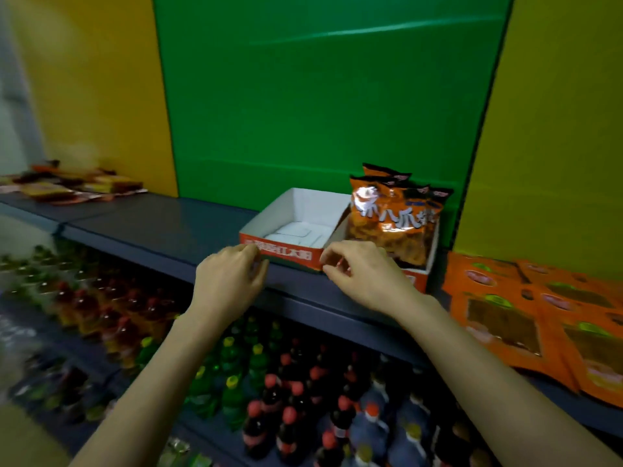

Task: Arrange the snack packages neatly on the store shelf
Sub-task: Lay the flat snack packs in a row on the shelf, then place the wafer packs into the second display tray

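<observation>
Hands at work on a store shelf [151, 227]: your left hand [229, 281] and right hand [365, 276] meet at an open-topped display box [296, 205] with white walls and a red front, which sits near the shelf's front edge. The left fingers [253, 251] curl in and pinch the box's front left corner. The right fingers [325, 259] are bent and pinch its front right corner. Inside the box only a pale folded insert shows.

Touching the box's right wall stands a second box [417, 281], and in it orange snack bags [392, 220] stand upright in a row, one behind another, their printed faces turned toward you. Farther right of the display box, flat orange packets [539, 318] lie overlapping on the shelf, spread out and unevenly aligned. Well to the box's left, at the far end of the shelf, more packets [70, 187] lie in a loose, blurred heap.

The shelf is dark grey-blue. Behind the box rises a green back panel [320, 96], with a yellow panel [97, 82] to its left and another [559, 123] to its right. Below the box, on the lower tiers, rows of drink bottles [286, 402] stand with red, yellow and green caps. The picture's edges are smeared by motion.
</observation>
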Demonstrator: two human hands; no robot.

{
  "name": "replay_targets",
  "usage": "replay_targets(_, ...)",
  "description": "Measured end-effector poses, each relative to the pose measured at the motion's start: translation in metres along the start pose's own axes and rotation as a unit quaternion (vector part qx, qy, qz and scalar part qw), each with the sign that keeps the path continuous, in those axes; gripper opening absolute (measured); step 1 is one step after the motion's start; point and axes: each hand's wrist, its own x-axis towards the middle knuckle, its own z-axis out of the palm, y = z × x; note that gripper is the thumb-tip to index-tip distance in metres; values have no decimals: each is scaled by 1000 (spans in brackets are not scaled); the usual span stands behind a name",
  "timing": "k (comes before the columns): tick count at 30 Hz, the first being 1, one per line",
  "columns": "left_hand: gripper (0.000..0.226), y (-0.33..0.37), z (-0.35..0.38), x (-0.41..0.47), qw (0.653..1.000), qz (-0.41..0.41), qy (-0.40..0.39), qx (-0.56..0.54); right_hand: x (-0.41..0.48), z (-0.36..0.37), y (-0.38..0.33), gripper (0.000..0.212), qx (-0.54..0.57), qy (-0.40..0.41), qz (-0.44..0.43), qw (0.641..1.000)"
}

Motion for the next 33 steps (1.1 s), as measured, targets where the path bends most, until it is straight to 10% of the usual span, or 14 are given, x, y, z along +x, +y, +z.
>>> replay_targets(33, 36, -550, -22, 33, 970, -183, -55, 151, 419, 337, -340, 25, 88, -142, -109, 980)
